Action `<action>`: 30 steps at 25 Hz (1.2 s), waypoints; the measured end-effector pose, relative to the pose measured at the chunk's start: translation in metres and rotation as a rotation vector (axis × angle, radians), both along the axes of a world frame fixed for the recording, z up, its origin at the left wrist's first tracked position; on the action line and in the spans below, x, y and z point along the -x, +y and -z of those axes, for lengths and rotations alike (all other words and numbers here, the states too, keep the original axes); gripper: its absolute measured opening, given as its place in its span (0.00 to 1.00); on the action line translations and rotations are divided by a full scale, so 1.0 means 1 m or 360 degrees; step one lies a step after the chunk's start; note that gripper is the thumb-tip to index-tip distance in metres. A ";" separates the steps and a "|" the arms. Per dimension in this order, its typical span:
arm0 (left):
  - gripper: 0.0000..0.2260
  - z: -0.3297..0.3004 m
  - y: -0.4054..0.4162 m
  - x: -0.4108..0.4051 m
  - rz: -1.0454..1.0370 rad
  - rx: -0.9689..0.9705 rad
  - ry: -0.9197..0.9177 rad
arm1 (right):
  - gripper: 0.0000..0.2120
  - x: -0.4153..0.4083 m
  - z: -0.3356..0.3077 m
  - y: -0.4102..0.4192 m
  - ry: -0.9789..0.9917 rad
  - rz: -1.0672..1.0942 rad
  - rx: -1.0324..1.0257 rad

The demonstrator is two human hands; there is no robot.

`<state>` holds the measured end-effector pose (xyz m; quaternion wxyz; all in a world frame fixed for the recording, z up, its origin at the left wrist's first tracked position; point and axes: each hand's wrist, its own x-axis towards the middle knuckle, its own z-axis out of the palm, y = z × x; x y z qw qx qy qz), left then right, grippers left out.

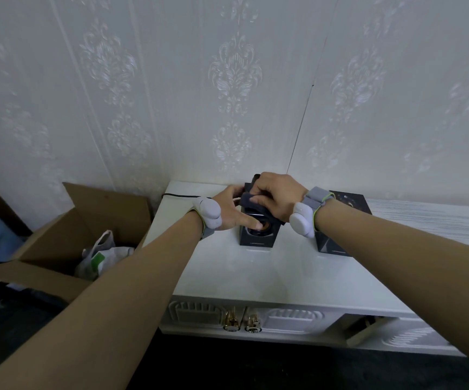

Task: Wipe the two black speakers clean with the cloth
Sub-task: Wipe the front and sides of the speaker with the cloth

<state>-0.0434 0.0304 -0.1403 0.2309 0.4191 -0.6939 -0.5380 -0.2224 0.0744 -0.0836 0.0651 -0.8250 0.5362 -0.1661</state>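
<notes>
Right hand (276,197) presses soft dark cloth (251,202) onto boxy black speaker (258,235).

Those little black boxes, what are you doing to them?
They are speakers, being wiped clean. The right hand presses a dark cloth onto the top of the left speaker, while the left hand steadies it. The other speaker stands beside it on the white cabinet, with no hand on it.

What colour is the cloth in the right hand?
Dark blue-grey; the cloth shows best in the head view, bunched under the right hand.
</notes>
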 end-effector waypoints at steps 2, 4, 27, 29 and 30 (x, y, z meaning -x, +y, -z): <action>0.41 -0.001 0.002 -0.001 -0.0003 -0.0022 0.0013 | 0.06 0.003 0.000 0.006 0.0011 -0.0037 -0.0005; 0.42 -0.002 0.003 -0.001 0.0004 -0.0043 0.0033 | 0.05 0.007 -0.002 0.011 0.0024 -0.0072 -0.0034; 0.58 -0.076 0.004 0.053 0.0550 0.0863 -0.1336 | 0.09 0.033 0.055 0.062 -0.1653 0.1158 -0.0022; 0.56 -0.076 0.005 0.059 0.0559 0.0899 -0.1391 | 0.08 0.032 0.057 0.063 -0.1653 0.1162 -0.0003; 0.55 -0.075 0.005 0.061 0.0552 0.0904 -0.1401 | 0.08 0.031 0.059 0.063 -0.1666 0.1158 -0.0001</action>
